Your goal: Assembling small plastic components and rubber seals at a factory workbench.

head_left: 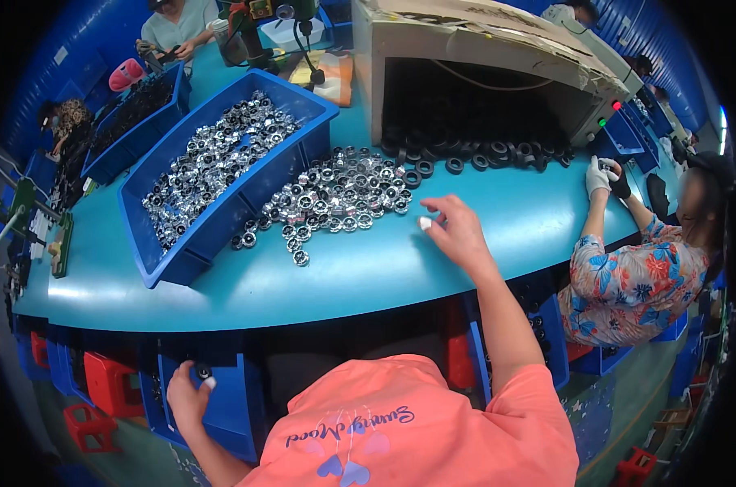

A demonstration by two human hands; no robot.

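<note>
My left hand (189,395) is low at the left, over a blue bin (236,406) below the table edge. A small dark wheel (203,372) sits between its thumb and fingertips. Above the table, my right hand (459,233) has its fingers curved and apart, with nothing visible between them. A white wrap covers the thumb tip of each hand. Left of my right hand lies a pile of shiny silver wheel hubs (347,191) with dark centres. Black rubber tyres (498,152) lie beyond it, heaped at the opening of a box-shaped machine (473,36).
A large blue tray (222,230) of silver hubs stands tilted on the teal table (343,280). At the right, a co-worker in a floral shirt (636,276) handles something with gloved hands. More people sit behind. Red stools (112,385) stand below at the left.
</note>
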